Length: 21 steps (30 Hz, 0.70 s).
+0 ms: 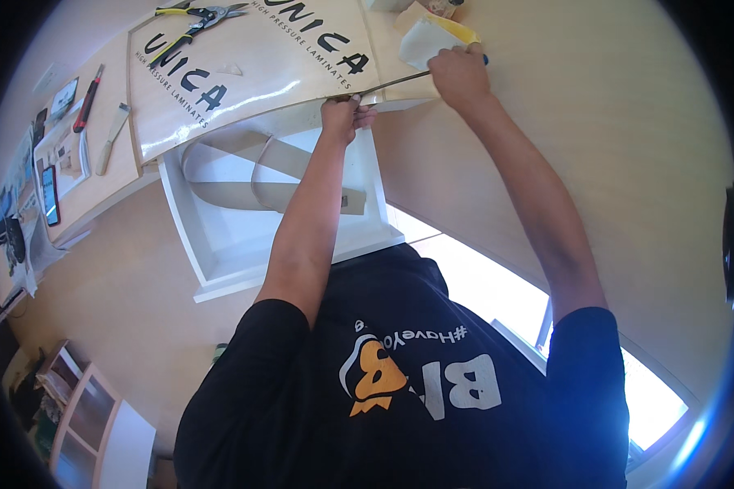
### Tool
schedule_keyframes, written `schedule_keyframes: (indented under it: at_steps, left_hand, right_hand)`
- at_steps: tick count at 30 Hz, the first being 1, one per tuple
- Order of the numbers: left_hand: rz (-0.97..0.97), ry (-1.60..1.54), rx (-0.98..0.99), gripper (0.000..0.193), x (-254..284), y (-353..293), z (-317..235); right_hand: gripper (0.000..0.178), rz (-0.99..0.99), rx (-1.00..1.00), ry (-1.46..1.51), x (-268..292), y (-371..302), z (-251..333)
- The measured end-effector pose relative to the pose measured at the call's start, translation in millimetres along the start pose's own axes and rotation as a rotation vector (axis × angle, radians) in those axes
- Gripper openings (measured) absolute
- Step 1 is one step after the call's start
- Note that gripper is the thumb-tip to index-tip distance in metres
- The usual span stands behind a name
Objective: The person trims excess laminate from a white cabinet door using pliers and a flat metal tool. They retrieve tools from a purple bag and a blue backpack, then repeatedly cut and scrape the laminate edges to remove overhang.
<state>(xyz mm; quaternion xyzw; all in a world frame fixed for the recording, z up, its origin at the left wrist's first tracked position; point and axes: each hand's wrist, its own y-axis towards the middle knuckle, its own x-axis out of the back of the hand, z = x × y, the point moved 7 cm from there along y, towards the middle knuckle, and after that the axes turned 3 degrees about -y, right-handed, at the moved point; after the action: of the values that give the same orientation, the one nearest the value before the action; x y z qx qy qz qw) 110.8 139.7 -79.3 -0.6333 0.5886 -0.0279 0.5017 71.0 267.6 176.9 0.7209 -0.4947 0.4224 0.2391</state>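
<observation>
My right hand (461, 75) is closed round the handle of a long, thin, dark file (405, 80), with a bit of blue handle showing past the fist. The file's shaft slants down to the left, along the curved front edge of a glossy cream laminate sheet (261, 69) with black lettering. At the shaft's other end, my left hand (342, 120) is closed with its fingers curled at the sheet's edge, seemingly pinching the file's tip. Below that hand, an open white drawer (228, 236) holds curved strips of beige laminate (245, 196).
Yellow-handled snips (192, 31) lie on the sheet. To the left are a red utility knife (90, 99), a scraper (112, 138) and a phone (50, 196). White-and-yellow folded sheet material (432, 39) stands beyond my right hand. A glass-fronted cabinet (98, 424) is at lower left.
</observation>
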Motion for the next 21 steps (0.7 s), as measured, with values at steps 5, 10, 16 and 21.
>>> schedule_keyframes:
  at_steps: [5,10,16,21]
  left_hand:
    - [0.033,-0.092,-0.035,0.017,-2.7,-13.7,3.1]
    - [-0.012,-0.101,-0.071,0.016,-7.1,-12.0,-0.6]
    - [-0.059,-0.248,-0.031,0.015,-1.0,-5.1,15.7]
    - [-0.061,-0.159,-0.072,0.017,-8.5,-13.4,7.0]
  right_hand:
    - [0.017,0.056,0.007,-0.006,28.1,-4.8,18.0]
    - [0.017,-0.006,0.065,0.093,14.6,-4.2,-14.8]
    - [0.022,0.081,-0.043,0.227,-24.4,-15.4,-35.3]
    - [0.021,0.114,-0.040,0.195,-16.6,-14.5,-29.4]
